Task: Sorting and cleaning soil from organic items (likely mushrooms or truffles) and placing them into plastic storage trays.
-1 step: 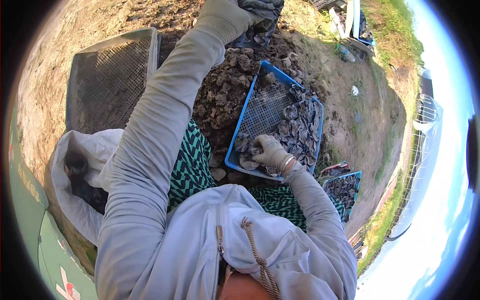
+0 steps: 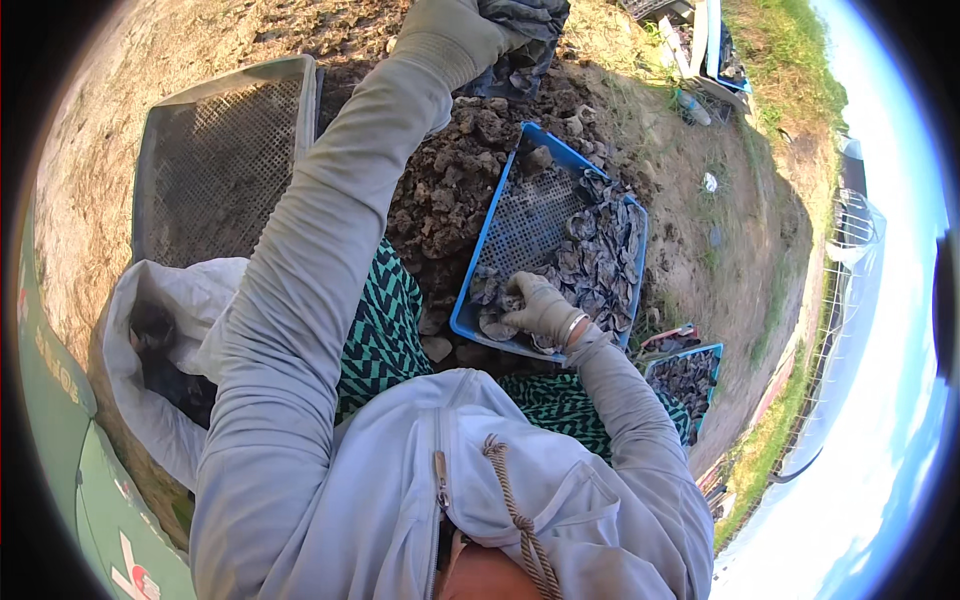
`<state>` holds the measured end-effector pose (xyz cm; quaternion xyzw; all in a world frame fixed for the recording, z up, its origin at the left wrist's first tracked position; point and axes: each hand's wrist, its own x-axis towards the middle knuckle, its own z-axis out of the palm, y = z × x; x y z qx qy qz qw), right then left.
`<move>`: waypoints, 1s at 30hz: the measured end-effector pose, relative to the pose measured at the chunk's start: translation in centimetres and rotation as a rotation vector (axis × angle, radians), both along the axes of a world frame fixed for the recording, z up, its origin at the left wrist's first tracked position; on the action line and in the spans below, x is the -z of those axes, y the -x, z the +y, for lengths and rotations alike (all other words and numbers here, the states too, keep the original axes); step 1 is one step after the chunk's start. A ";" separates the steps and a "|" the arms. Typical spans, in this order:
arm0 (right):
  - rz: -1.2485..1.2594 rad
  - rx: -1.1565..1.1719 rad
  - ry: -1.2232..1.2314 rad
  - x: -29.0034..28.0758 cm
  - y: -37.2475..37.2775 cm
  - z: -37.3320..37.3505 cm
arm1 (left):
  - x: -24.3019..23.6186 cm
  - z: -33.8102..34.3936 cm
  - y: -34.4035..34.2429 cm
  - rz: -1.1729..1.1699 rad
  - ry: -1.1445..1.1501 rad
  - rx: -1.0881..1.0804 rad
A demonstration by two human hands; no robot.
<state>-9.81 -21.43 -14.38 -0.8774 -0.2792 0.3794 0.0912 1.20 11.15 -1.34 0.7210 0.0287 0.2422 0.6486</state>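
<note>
My left hand (image 2: 455, 38), in a pale work glove, reaches to the top edge with its fingers closed on a dark, crumpled plastic bag (image 2: 512, 75). Part of that bag lies beyond the picture. My right hand (image 2: 543, 308), also gloved, is down in the near part of a blue mesh-bottomed tray (image 2: 481, 243). Its fingers are curled at some dark grey crumpled pieces (image 2: 603, 245) heaped along the tray's right side; what they grip, if anything, is hidden. Brown clods of soil (image 2: 440, 200) lie between the tray and my left forearm.
A soil-stained mesh crate (image 2: 215, 165) stands at the left. Nearer sits an open white sack (image 2: 150, 400) with dark contents. Another blue tray (image 2: 690, 375) of dark pieces is at the right. Farther off are stacked trays (image 2: 715, 50) and a plastic bottle (image 2: 692, 106).
</note>
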 end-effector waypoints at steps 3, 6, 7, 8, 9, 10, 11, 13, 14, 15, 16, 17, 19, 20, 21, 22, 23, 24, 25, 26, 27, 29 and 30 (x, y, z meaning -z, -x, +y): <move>0.075 0.112 0.046 0.3 -0.4 0.7 | 0.3 0.1 0.2 -0.005 -0.080 -0.046; 0.192 0.173 0.089 0.3 -1.5 0.8 | 0.1 -0.1 0.3 0.083 -0.045 -0.048; 0.213 0.258 -0.050 0.2 -2.0 0.3 | -0.2 -0.2 0.5 0.091 -0.117 -0.087; 0.233 0.344 -0.190 0.2 -2.7 -0.1 | -0.6 -0.3 0.8 0.100 -0.190 -0.125; 0.275 0.474 -0.321 0.0 -3.3 -0.2 | -0.9 -0.3 1.0 0.106 -0.190 -0.126; 0.315 0.609 -0.442 -0.1 -3.8 -0.2 | -1.2 -0.2 1.2 0.103 -0.161 -0.087; 0.353 0.745 -0.564 -0.1 -4.3 -0.1 | -1.3 -0.2 1.3 0.099 -0.132 -0.048; 0.317 0.799 -0.638 -0.3 -5.6 1.1 | -0.4 0.1 0.8 0.094 -0.097 0.002; 0.283 0.851 -0.711 -0.3 -6.4 1.9 | 0.2 0.2 0.4 0.089 -0.062 0.051; 0.277 0.854 -0.711 -0.3 -7.2 2.6 | 0.7 -0.1 -0.1 0.085 -0.059 0.055; 0.158 0.846 -0.751 -0.3 -8.0 3.7 | 0.8 -0.3 -0.3 0.053 0.039 0.106; 0.040 0.834 -0.789 -0.3 -8.8 4.6 | 0.9 -0.3 -0.5 0.022 0.136 0.155; 0.046 0.910 -0.997 0.0 -10.9 6.2 | 0.4 -0.6 0.0 0.039 0.024 0.061; 0.139 0.888 -1.062 -0.2 -11.8 6.9 | 0.0 -0.6 0.3 0.057 -0.088 -0.030; 0.234 0.862 -1.126 -0.3 -12.8 7.6 | -0.1 -0.4 0.5 0.057 -0.094 -0.042; 0.227 0.859 -1.132 -0.2 -14.7 7.8 | -0.2 -0.5 0.4 0.084 -0.110 -0.048; -0.063 0.757 -0.922 -0.1 -16.7 8.3 | -0.3 -0.8 0.2 0.110 -0.125 -0.054; -0.333 0.645 -0.702 0.2 -18.0 8.6 | -0.1 -0.8 -0.1 0.106 -0.131 -0.055; -0.058 0.794 -1.054 -1.9 -17.7 11.2 | 0.8 -0.1 0.0 0.175 -0.226 -0.097; -0.029 0.809 -1.199 -3.8 -18.1 12.6 | 1.2 0.2 0.0 0.233 -0.314 -0.129; -0.016 0.829 -1.339 -4.9 -18.8 12.7 | 1.4 0.0 -0.5 0.282 -0.394 -0.148; -0.432 0.489 -0.884 -4.8 -21.6 11.9 | 1.6 -0.6 -1.3 0.305 -0.399 -0.086; -0.764 0.133 -0.391 -5.4 -22.2 12.3 | 1.6 -0.8 -1.2 0.235 -0.340 -0.071</move>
